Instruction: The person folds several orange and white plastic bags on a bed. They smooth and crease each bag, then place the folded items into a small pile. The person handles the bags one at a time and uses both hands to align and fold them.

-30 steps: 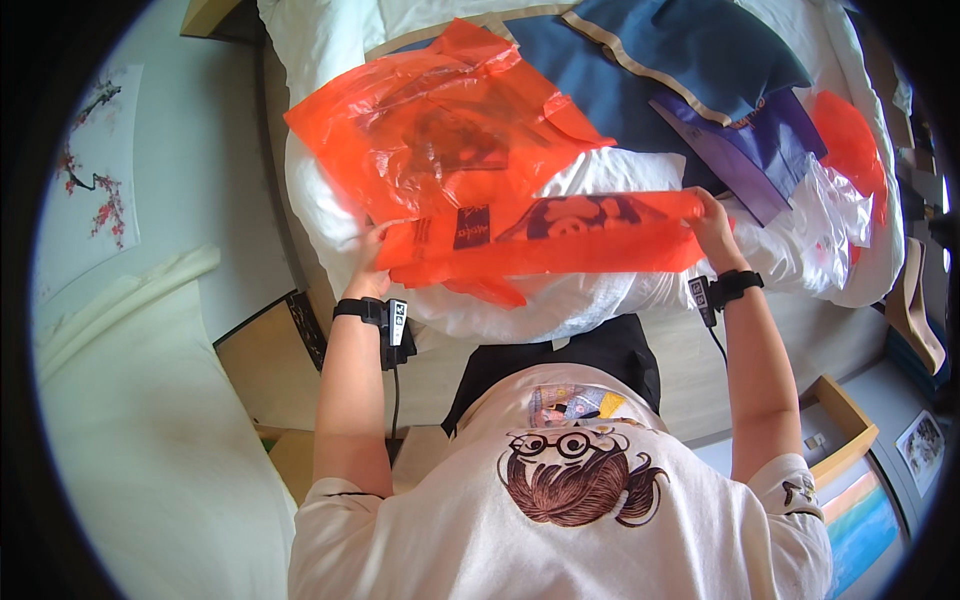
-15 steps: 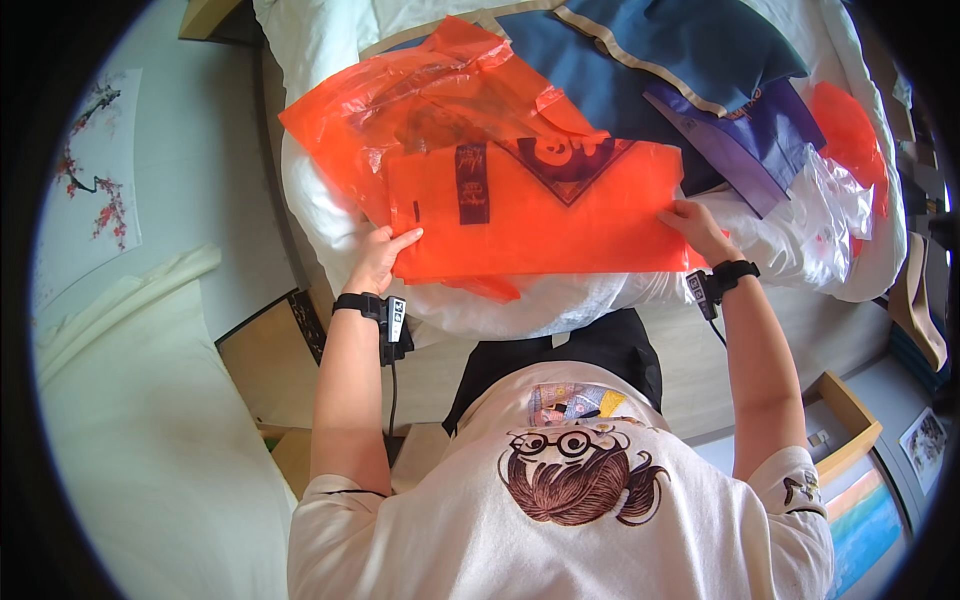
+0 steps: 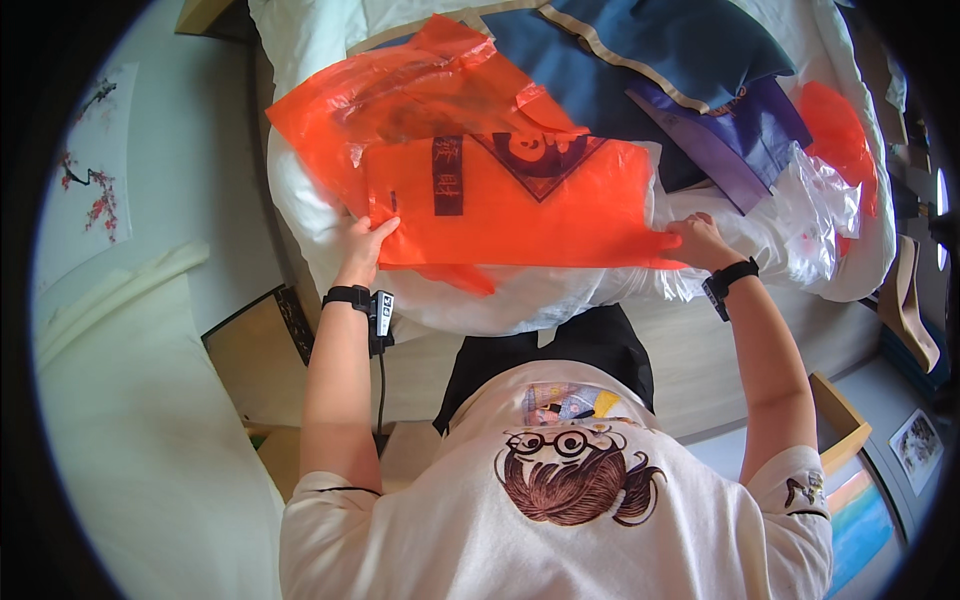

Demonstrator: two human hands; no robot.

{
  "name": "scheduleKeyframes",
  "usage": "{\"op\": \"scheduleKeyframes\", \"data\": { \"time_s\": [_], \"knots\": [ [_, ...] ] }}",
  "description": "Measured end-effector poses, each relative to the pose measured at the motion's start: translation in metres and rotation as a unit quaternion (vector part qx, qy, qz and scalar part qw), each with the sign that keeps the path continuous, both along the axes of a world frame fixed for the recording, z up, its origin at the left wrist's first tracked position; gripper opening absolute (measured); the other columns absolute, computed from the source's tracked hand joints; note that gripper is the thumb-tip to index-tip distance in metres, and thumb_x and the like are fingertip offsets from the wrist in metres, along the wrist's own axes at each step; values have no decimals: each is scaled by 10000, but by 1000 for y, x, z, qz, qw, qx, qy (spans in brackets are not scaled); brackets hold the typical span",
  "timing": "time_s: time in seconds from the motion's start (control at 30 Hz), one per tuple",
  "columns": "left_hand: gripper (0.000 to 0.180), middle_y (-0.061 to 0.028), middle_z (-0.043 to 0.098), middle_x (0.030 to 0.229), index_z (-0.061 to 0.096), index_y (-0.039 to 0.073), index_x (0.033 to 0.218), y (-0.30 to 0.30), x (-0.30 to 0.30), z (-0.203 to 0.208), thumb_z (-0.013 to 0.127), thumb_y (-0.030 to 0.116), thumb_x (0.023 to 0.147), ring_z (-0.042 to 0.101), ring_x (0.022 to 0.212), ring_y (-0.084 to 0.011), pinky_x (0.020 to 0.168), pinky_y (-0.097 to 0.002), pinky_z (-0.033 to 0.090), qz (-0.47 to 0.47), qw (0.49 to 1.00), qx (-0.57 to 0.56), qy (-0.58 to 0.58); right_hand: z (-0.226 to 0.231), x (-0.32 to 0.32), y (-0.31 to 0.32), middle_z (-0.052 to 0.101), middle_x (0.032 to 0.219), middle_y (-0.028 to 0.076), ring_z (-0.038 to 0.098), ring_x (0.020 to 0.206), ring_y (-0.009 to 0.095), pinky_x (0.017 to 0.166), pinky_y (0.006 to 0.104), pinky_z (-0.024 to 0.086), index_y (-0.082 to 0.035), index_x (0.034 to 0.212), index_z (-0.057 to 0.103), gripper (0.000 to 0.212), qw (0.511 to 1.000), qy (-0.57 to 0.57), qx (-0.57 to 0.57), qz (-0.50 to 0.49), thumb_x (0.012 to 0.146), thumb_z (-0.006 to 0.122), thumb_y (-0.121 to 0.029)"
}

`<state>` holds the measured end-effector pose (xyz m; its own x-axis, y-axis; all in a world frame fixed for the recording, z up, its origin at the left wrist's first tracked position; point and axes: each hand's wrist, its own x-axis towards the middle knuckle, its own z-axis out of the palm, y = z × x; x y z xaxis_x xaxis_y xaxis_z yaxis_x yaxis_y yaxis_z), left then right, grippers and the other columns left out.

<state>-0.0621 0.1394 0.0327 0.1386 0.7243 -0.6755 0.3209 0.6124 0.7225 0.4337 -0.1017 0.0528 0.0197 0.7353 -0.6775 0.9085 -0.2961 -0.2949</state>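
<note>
An orange-red plastic bag (image 3: 540, 225) with dark printed panels lies spread flat over the edge of the bed. At its near left corner my left hand (image 3: 366, 245) grips the plastic, thumb on top and the other fingers mostly hidden. My right hand (image 3: 702, 242) is closed on the near right corner, where the plastic is pulled into a narrow strip. Just beyond, a second crumpled orange-red bag (image 3: 400, 95) spreads out, touching the first one.
Blue fabric (image 3: 690, 45) with tan trim covers the far side of the white bedding (image 3: 300, 210). Right of the bags lie a purple bag (image 3: 735, 140), clear crumpled plastic (image 3: 820, 200) and another orange-red piece (image 3: 840, 130). A pale cloth (image 3: 150, 400) hangs at the left.
My right hand has turned and bunched the bag's near right corner, which lay flatter before. My left hand keeps its hold. The view has shifted slightly.
</note>
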Motion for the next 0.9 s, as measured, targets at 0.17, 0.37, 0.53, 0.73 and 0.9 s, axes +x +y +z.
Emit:
{"op": "scheduleKeyframes", "data": {
  "time_s": [0.17,0.37,0.53,0.73,0.9],
  "knots": [
    [293,-92,668,1052,626,-14,1090,-12,-1,9,714,124,847,641,929,-178,842,-314,508,25,1000,-11,0,25,29,-2,681,984,123,615,986,291,976,406,393,-77,1018,715,362,994,-22,-106,22,747,658,-310],
    [294,-103,671,1059,616,-26,1103,-38,3,17,702,97,850,645,943,-184,855,-316,508,50,998,-36,-23,74,18,26,676,858,147,643,814,260,740,348,491,20,981,682,413,967,181,-144,-104,759,696,-328],
    [275,-103,673,1064,622,-30,1091,-60,5,12,695,90,854,645,944,-179,857,-312,505,47,999,-15,-22,61,-46,60,686,818,101,660,818,183,703,324,494,25,941,681,390,944,276,-95,-151,854,656,-354],
    [270,-69,660,1084,621,-2,1112,-65,0,-1,676,124,879,626,987,-157,881,-294,483,31,999,-11,2,34,-86,57,691,857,101,661,831,184,712,329,505,11,981,660,392,916,308,-20,-256,856,685,-360],
    [243,-58,665,1005,630,1,1053,-63,2,-2,695,144,867,619,918,-143,840,-292,479,46,999,-3,-10,7,-46,21,663,1026,88,641,898,215,796,306,507,-35,1145,608,422,915,138,263,-272,809,746,-250]
  ]
}}
